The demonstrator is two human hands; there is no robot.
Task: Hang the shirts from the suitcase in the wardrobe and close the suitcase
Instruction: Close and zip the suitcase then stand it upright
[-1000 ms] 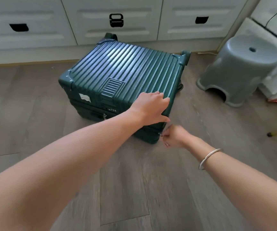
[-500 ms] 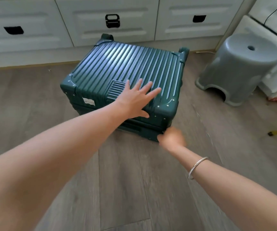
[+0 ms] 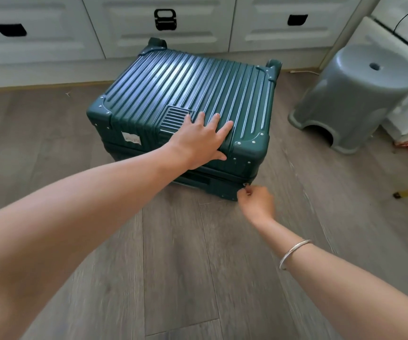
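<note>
Suitcase [image 3: 198,89], dark green and ribbed: lies flat on the grey wood-plank floor [image 3: 173,253], lid [image 3: 235,82] down on the lower shell [image 3: 220,190], just in front of a row of white drawers [image 3: 163,33] with black handles. Carries a small white sticker [image 3: 131,138] on the near-left face, with wheels [image 3: 273,67] showing at the two far corners.

Left hand [image 3: 198,143]: rests palm-down on the near edge of the lid, just beside a raised ribbed panel [image 3: 176,116], fingers [image 3: 216,122] straight and spread apart, thumb laid over the front rim.

Right hand [image 3: 257,202]: sits low at the near-right corner of the lower shell, fingertips [image 3: 247,193] curled together and pinching a small metal zipper pull [image 3: 246,185] at the seam. Wears a thin silver bracelet [image 3: 294,253] on the wrist.

Grey plastic stool [image 3: 360,94]: stands on the floor to the right of the case, apart from it.

State of the zip along the far sides: hidden from this angle.
</note>
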